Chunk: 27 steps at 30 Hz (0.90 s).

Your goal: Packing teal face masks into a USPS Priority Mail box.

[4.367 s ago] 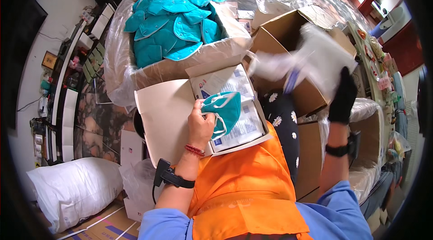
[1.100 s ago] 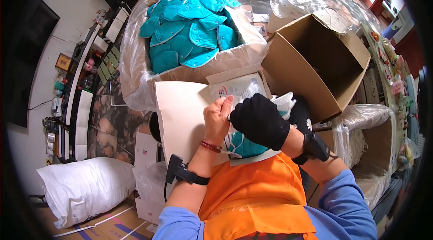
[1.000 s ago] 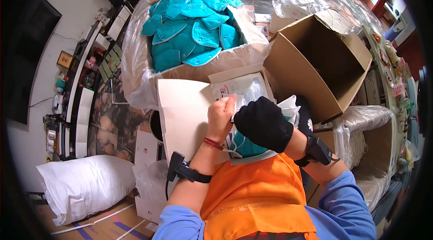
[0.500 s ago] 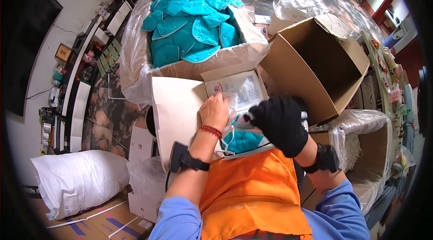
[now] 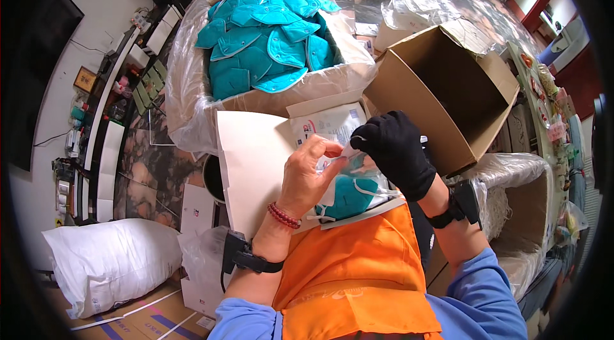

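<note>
Beyond the open white cardboard box with a broad hinged lid (image 5: 251, 151), a large brown carton lined with clear plastic (image 5: 275, 96) is holding a heap of teal fabric masks (image 5: 256, 43). A second brown cardboard carton (image 5: 419, 105) is standing tilted and open to the right of the white box. A plump white sack (image 5: 115, 264) is lying well apart to the left of the white box. In the white box's far part, a flat white printed packet (image 5: 336, 123) is lying. Above the white box, a bare left hand (image 5: 308, 172) and a black-gloved right hand (image 5: 396, 154) are working close together. Beneath them, one teal mask with white straps (image 5: 350, 197) is resting at the white box's near side. The left fingers are pinching narrowly, and the gloved fingers are curling tightly, both holding a small, pale, filmy piece (image 5: 348, 150).
</note>
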Motion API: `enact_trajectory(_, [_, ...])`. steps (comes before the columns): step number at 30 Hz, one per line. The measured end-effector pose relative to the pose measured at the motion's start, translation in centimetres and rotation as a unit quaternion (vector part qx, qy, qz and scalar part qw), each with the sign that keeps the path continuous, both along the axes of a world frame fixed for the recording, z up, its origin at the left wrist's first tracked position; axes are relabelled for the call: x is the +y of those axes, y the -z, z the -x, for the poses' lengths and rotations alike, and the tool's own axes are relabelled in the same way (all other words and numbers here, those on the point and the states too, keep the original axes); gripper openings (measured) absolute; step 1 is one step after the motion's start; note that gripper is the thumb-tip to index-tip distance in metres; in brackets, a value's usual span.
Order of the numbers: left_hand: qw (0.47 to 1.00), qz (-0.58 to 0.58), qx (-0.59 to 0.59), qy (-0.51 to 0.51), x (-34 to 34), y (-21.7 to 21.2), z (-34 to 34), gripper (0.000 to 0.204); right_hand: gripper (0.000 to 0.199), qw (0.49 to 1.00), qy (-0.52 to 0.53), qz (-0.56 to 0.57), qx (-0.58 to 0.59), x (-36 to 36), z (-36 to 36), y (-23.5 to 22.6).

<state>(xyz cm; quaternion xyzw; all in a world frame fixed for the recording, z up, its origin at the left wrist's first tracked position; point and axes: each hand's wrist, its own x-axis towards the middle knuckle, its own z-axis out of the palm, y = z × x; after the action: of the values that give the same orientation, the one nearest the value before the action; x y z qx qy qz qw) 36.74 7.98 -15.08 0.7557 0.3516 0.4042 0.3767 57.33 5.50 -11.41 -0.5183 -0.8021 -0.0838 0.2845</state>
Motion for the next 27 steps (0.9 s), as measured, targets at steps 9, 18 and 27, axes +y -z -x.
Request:
enact_trajectory(9, [0.999,-0.013,0.030,0.026,-0.6,1.0,-1.1,0.031,0.005,0.997,-0.022,0.062,-0.047,0.3,1.3,-0.8])
enact_trajectory(18, [0.963,0.222,-0.151,0.002,0.3,2.3,0.2,0.033,0.068,0.921,0.021,0.058,0.384,0.4,-1.3,-1.4])
enact_trajectory(27, [0.961,0.213,-0.170,0.043,0.1,2.7,-1.6,0.032,0.010,0.956,0.218,0.112,0.161,-3.2,-1.6,2.9])
